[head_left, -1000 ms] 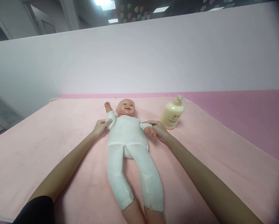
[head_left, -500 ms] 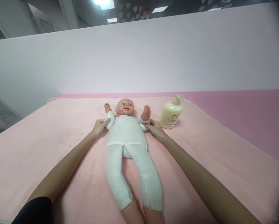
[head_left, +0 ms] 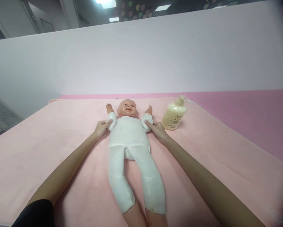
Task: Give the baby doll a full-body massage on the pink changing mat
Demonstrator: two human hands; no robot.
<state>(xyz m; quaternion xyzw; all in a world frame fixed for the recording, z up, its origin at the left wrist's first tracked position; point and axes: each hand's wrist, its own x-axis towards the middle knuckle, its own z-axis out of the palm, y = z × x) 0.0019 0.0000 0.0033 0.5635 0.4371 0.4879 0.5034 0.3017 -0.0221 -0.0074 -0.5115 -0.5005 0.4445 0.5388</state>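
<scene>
A baby doll (head_left: 129, 134) with a white cloth body lies face up, its head away from me and both arms raised beside the head. My left hand (head_left: 102, 128) grips the doll's arm on the left, thumb on top of the white upper arm. On the other side, my right hand (head_left: 157, 130) holds the doll's right-side arm, with the thumb over the white cloth. The undersides of both grips are hidden. Just beyond my right hand stands a pale yellow pump bottle (head_left: 173, 115), apart from the doll.
Under the doll spreads a pink blanket (head_left: 61, 132), over a darker pink surface (head_left: 255, 119) that shows at the right and back. A white wall panel (head_left: 141, 60) rises behind it.
The doll's arm on the right has turned upright and inward, and my right thumb now lies over its front. My left hand stays where it was.
</scene>
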